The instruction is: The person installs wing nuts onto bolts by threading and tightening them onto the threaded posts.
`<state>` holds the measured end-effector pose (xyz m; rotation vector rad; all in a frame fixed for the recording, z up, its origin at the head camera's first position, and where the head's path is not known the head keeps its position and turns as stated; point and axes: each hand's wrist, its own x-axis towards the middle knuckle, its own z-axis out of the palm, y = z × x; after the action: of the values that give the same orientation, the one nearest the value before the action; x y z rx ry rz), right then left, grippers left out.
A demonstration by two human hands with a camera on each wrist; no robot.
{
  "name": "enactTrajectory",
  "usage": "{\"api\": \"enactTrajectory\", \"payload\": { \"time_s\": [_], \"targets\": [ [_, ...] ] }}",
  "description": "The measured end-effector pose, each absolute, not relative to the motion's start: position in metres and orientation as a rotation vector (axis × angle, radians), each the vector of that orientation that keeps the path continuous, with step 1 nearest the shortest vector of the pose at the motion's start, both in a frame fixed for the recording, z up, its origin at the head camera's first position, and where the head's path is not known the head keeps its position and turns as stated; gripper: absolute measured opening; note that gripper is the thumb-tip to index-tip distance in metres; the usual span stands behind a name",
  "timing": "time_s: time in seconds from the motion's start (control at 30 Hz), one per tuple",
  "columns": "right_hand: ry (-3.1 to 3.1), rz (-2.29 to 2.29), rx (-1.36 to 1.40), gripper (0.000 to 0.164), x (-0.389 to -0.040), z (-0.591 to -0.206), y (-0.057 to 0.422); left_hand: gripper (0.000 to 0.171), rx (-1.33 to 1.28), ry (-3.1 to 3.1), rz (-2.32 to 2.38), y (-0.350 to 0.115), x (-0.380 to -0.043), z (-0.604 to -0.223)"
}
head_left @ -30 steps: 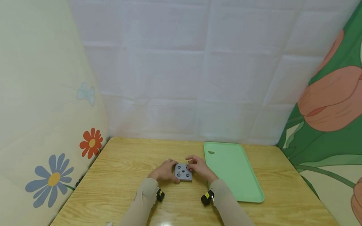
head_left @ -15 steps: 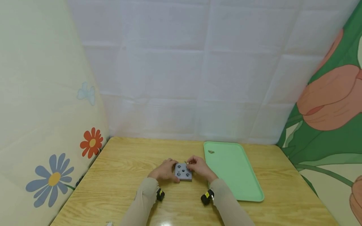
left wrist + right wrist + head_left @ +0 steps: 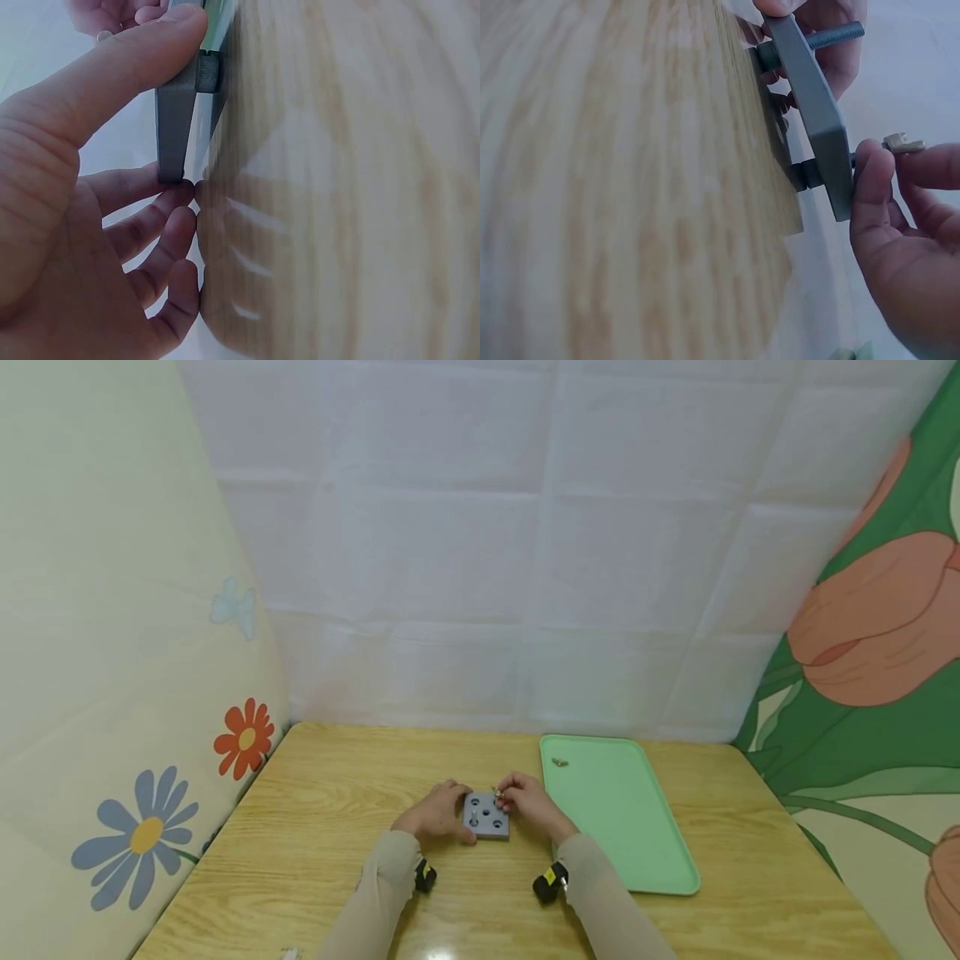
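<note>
A grey square plate [image 3: 487,816] with several holes sits in front of me, raised off the table on bolt heads. My left hand [image 3: 438,814] grips its left side, thumb [image 3: 169,37] at one edge and fingers at the opposite one. In the right wrist view, a threaded bolt [image 3: 836,35] stands up through the plate beside the left hand. At the far right corner, a brass-coloured wing nut [image 3: 904,142] sits at the end of a second bolt [image 3: 853,159]. My right hand [image 3: 528,802] has thumb and fingers around it; the fingers partly hide the bolt.
The green tray [image 3: 622,827] lies right of the plate, close to the right forearm. A small brass-coloured piece, seemingly another wing nut [image 3: 560,762], lies in its far left corner. A small pale object [image 3: 290,953] is cut off at the table's front edge.
The right fingers have shifted around the wing nut, and its wings point a different way. The plate and the left hand have stayed in place.
</note>
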<state>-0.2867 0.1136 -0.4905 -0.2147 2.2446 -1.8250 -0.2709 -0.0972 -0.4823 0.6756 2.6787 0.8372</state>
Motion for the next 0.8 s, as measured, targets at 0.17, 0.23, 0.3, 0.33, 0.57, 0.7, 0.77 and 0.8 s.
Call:
{"api": "enactTrajectory", "payload": {
  "time_s": [0.17, 0.23, 0.3, 0.33, 0.57, 0.7, 0.77, 0.8],
  "targets": [
    [2.255, -1.815, -0.195, 0.01, -0.2867, -0.4907, 0.1127, 0.083, 0.676, 2.68, 0.829, -0.0977, -0.2711, -0.4823],
    [2.251, -1.828, -0.194, 0.011, -0.2867, -0.4907, 0.1127, 0.083, 0.675, 2.681, 0.824, -0.0979, -0.2713, -0.4827],
    [2.25, -1.839, -0.211, 0.016, -0.2864, -0.4905, 0.113, 0.083, 0.681, 2.681, 0.828, -0.0979, -0.2714, -0.4827],
    [2.253, -1.839, -0.223, 0.02, -0.2861, -0.4904, 0.1133, 0.083, 0.677, 2.681, 0.825, -0.0978, -0.2712, -0.4826],
    [2.332, -1.751, -0.338, 0.039, -0.2833, -0.4891, 0.1142, 0.082, 0.665, 2.685, 0.815, -0.0969, -0.2704, -0.4823],
    [2.374, -1.711, -0.348, 0.025, -0.2828, -0.4882, 0.1134, 0.082, 0.66, 2.68, 0.832, -0.0961, -0.2693, -0.481],
    [2.39, -1.702, -0.33, 0.02, -0.2834, -0.4889, 0.1134, 0.081, 0.66, 2.679, 0.838, -0.0959, -0.2691, -0.4806],
    [2.401, -1.694, -0.329, 0.018, -0.2838, -0.4895, 0.1134, 0.082, 0.658, 2.677, 0.839, -0.0958, -0.2692, -0.4806]
  ]
}}
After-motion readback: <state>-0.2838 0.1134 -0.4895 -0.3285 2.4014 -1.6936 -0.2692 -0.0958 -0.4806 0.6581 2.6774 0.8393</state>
